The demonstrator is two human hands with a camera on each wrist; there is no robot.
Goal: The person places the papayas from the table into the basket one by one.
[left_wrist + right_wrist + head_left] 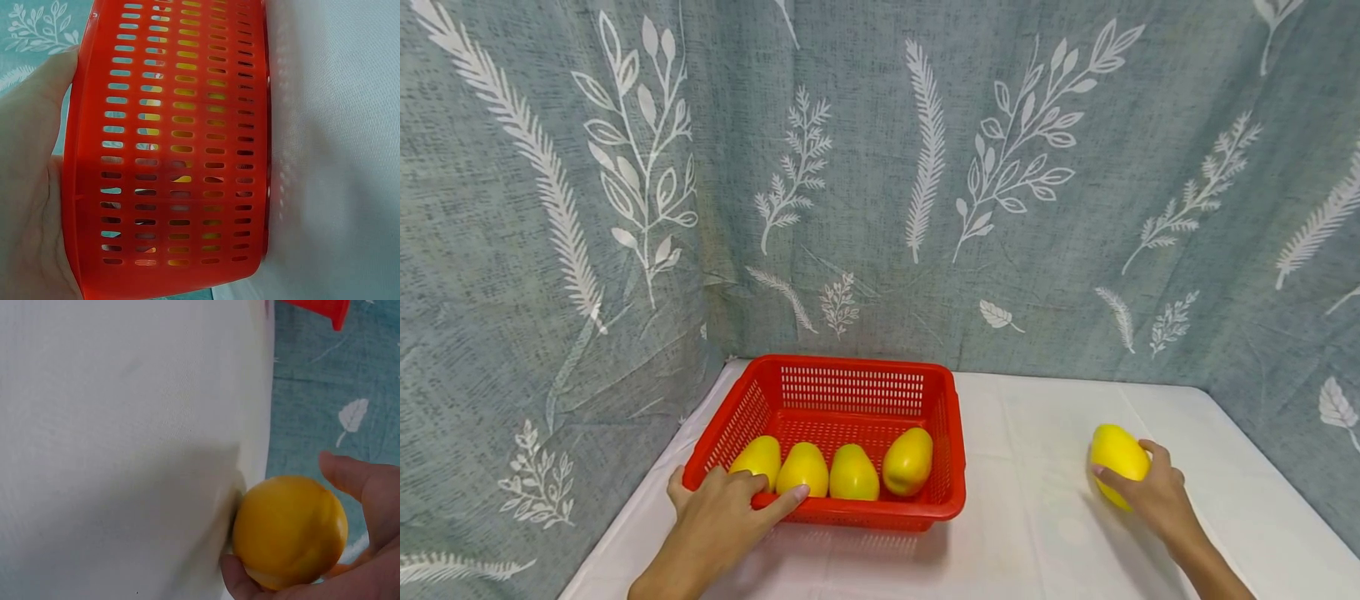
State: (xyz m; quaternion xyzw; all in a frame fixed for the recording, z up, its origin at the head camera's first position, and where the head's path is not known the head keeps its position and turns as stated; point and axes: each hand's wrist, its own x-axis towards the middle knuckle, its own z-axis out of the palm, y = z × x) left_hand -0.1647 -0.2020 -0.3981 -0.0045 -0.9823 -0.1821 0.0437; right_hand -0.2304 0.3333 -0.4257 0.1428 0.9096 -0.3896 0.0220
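A red plastic basket (865,364) stands on the white-covered table, with several yellow mangoes (853,472) lying along its near side. My left hand (718,521) grips the basket's near left corner, thumb along the front rim and fingers over the edge. In the left wrist view that hand (31,175) lies against the rim beside the slotted wall (181,150). Well to the right of the basket, my right hand (1157,492) holds another yellow mango (1112,450) between thumb and fingers. The right wrist view shows this mango (287,528) close over the tablecloth.
A white cloth (1022,483) covers the table. Grey-green curtains (865,167) with white leaf prints hang along the back and both sides, close to the table's edges. Table surface lies between the basket and my right hand.
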